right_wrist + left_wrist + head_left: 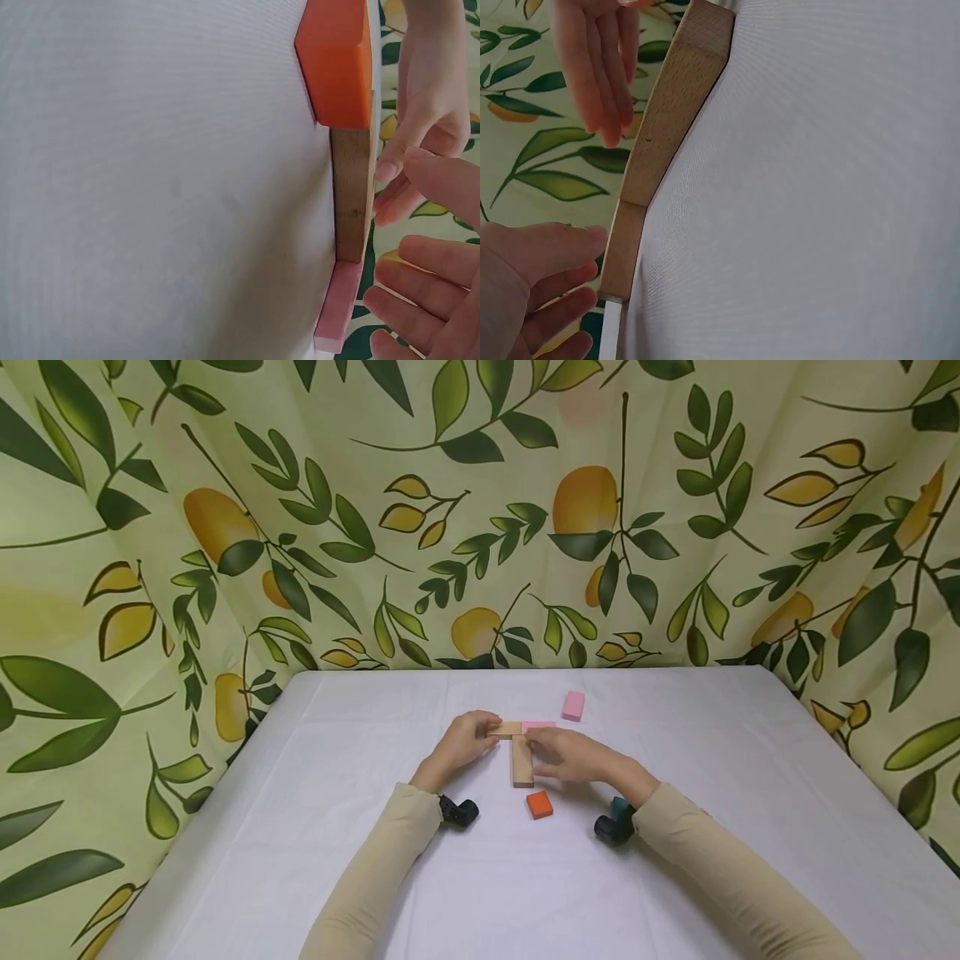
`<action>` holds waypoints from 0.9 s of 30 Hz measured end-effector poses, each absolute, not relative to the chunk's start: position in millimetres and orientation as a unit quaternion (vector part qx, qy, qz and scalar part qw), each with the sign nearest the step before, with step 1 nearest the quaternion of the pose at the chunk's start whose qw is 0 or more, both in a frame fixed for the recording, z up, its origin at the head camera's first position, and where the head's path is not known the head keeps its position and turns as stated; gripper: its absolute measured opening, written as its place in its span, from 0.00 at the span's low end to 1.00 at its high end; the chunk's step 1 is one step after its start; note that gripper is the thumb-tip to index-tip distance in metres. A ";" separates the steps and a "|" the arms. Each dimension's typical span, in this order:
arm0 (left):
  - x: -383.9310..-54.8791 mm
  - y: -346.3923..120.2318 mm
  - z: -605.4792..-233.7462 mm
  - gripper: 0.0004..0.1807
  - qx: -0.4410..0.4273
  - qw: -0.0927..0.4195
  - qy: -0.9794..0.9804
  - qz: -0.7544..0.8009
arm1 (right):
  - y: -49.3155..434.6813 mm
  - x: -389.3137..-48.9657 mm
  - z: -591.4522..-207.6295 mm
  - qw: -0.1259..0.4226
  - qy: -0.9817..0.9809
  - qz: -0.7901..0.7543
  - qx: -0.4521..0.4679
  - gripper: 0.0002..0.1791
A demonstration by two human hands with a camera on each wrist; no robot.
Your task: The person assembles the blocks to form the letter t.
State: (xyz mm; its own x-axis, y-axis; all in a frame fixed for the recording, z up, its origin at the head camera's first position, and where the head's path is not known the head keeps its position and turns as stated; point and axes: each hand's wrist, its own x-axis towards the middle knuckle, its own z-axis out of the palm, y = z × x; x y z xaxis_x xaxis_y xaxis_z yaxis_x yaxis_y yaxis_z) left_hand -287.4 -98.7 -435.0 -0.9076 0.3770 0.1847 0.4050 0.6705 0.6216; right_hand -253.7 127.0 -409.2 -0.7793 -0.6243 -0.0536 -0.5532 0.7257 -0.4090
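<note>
My left hand (pixel 467 742) is at the left end of a short-looking wooden block (pixel 511 729); its thumb tip (pixel 594 238) comes right up to the block's top edge in the left wrist view. A second wooden block (pixel 522 762) lies lengthwise toward me, meeting the first at a corner. My right hand (pixel 573 756) hovers over the right side, fingers loosely extended and partly covering a pink block (pixel 538 724) that continues the row. In the right wrist view these fingers (pixel 427 292) stand apart from the blocks, gripping nothing.
An orange block (pixel 539 805) lies just in front of the lengthwise wooden block. Another pink block (pixel 573 706) lies farther back. A teal piece (pixel 619 807) shows beside the right wrist's black camera (pixel 613 829). White cloth covers the table (pixel 300 827); a leaf-patterned curtain (pixel 480 527) hangs behind.
</note>
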 end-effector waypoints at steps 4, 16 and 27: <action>-286.1 -99.4 -434.3 0.17 -0.221 0.018 -0.915 -0.338 | 128.9 -255.6 -409.6 0.094 0.926 -0.196 -0.310 0.35; -279.3 -101.3 -429.3 0.18 -0.257 -0.001 -0.913 -0.318 | 138.8 -256.5 -409.1 0.077 0.915 -0.250 -0.308 0.27; -271.0 -98.3 -423.3 0.18 -0.281 -0.016 -0.921 -0.270 | 146.9 -263.0 -410.7 0.082 0.913 -0.278 -0.286 0.27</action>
